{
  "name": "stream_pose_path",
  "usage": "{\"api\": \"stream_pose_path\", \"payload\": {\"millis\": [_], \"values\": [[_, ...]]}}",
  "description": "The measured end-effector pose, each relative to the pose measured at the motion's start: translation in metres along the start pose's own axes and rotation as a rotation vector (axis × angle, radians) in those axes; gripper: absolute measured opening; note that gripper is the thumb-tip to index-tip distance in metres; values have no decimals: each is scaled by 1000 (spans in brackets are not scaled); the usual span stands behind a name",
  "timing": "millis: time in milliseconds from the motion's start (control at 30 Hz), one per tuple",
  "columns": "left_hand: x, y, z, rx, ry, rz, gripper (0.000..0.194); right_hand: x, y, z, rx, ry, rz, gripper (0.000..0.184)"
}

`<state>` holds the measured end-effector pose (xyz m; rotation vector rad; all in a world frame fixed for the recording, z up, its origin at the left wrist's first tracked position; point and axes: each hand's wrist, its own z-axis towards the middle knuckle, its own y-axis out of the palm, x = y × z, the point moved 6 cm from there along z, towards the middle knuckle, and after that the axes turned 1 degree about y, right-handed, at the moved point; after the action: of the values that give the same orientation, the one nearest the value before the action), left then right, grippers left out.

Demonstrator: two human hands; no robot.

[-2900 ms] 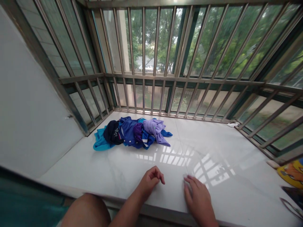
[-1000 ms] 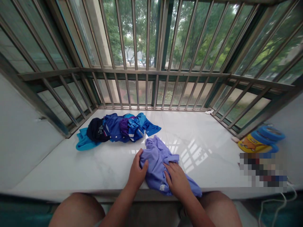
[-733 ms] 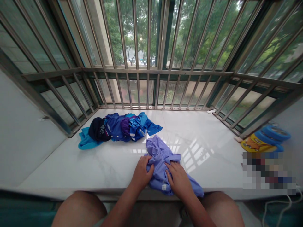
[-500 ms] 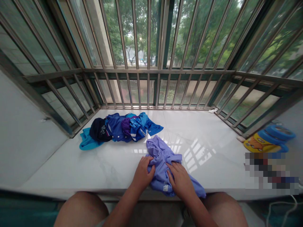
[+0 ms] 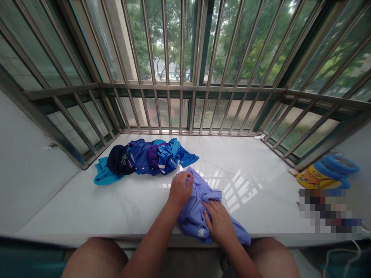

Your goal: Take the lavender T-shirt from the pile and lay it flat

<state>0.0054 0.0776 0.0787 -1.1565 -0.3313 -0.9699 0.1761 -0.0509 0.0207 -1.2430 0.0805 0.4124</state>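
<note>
A light purple garment (image 5: 197, 214), which looks like a shirt with a small white print, lies crumpled at the front of the white ledge. My left hand (image 5: 181, 190) is over its upper left part, fingers loosely bent and the thumb apart, with no cloth visible in its grasp. On the middle of the same garment rests my right hand (image 5: 219, 221), its fingers stretched out and spread over the fabric. Part of the cloth is hidden beneath both hands. Its lower right end reaches the ledge's front edge.
A heap of blue, navy and purple clothes (image 5: 145, 158) lies at the back left on the white ledge (image 5: 116, 208). Metal window bars (image 5: 185, 88) enclose the far side. To the right stands a blue and yellow container (image 5: 324, 173) beside a blurred-out patch.
My left hand has moved up along the purple garment, from its left side towards its top, and its fingers have bent. My right hand stays on the cloth.
</note>
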Motion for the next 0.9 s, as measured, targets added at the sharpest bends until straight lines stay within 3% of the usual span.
{"api": "stream_pose_path", "payload": {"millis": [67,167,233,300,467,667,800,900], "values": [[8,24,45,-145,96,142,38,-1,-1,0,3,12,-1,38],[-5,60,98,-338,94,305,43,-2,-3,0,20,21,-6,38],[-25,71,118,-390,54,351,47,-2,-4,0,35,27,-6,38],[-52,69,126,-414,4,407,49,-2,-4,0,46,31,-6,38],[-111,24,122,-406,-68,517,38,-3,-4,1,47,43,-2,39],[-154,-45,104,-425,-124,557,29,-3,-4,2,22,43,-2,39],[-168,-90,86,-358,-259,622,28,-3,-4,1,42,40,7,39],[-158,-95,70,-306,-331,647,30,-1,-3,1,41,56,54,40]]}}
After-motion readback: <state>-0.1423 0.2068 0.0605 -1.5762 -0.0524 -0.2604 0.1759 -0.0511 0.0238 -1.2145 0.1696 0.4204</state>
